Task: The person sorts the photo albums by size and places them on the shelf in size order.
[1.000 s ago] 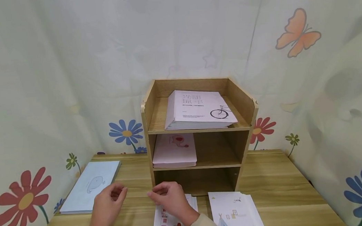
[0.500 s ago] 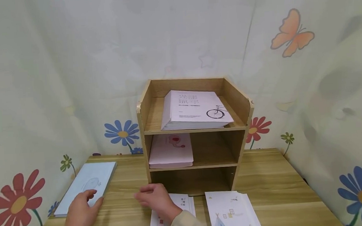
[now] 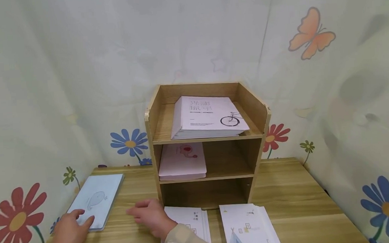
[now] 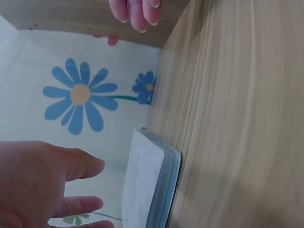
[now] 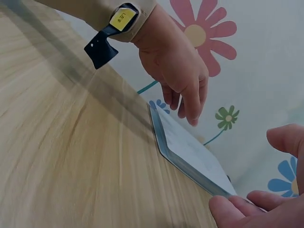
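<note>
A light blue notebook (image 3: 97, 198) with a whale drawing lies flat at the table's left side. My left hand (image 3: 69, 231) is over its near left corner, thumb and fingers spread apart. In the right wrist view, the fingers of that left hand (image 5: 175, 66) point down just above the cover. To the right of the notebook, my right hand (image 3: 151, 217) hovers over the table, fingers extended leftward and holding nothing. The notebook (image 4: 147, 185) shows its layered page edge in the left wrist view, beside my left hand's thumb.
A three-level wooden shelf (image 3: 209, 140) stands at the back middle. A thick book (image 3: 211, 116) lies on top, a pink notebook (image 3: 182, 163) on the middle level. White booklets (image 3: 183, 215) and further booklets (image 3: 249, 226) lie in front. A printed curtain (image 3: 189, 36) surrounds the table.
My left hand has moved left and down to the notebook's near corner. The right hand has shifted left, away from the front booklets. The view has turned slightly; the notebook stays put.
</note>
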The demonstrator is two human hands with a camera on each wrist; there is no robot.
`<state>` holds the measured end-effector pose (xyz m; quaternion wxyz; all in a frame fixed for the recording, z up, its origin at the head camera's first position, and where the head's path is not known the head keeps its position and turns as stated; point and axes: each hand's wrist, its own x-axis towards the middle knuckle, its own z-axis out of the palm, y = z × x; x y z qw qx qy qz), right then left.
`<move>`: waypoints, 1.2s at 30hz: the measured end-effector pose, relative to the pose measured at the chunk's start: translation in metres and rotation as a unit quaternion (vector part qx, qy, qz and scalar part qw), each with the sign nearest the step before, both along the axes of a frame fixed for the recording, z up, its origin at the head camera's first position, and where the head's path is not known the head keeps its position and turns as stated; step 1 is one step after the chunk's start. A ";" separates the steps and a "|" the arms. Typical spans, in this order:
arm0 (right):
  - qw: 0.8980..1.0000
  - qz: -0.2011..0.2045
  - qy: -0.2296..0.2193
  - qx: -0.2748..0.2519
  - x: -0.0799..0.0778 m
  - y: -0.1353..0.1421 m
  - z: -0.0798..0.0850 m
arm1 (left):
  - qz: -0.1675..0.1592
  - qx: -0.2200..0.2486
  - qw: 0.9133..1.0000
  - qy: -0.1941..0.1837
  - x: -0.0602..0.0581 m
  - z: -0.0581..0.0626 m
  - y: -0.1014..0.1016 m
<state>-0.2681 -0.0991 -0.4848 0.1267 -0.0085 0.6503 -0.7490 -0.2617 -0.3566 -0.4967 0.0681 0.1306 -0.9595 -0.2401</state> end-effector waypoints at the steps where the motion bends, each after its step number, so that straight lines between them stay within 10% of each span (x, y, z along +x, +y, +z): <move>1: 1.000 -0.003 -0.005 -0.006 0.000 -0.004 -0.001 | 0.005 0.000 1.000 -0.001 0.000 -0.001 -0.003; 14: 0.995 0.004 -0.063 -0.077 -0.004 -0.032 -0.007 | 0.033 -0.013 0.996 -0.079 0.001 -0.008 -0.033; 36: 0.980 0.008 -0.169 -0.109 -0.011 -0.059 -0.013 | 0.020 0.037 0.994 -0.100 -0.007 -0.015 -0.052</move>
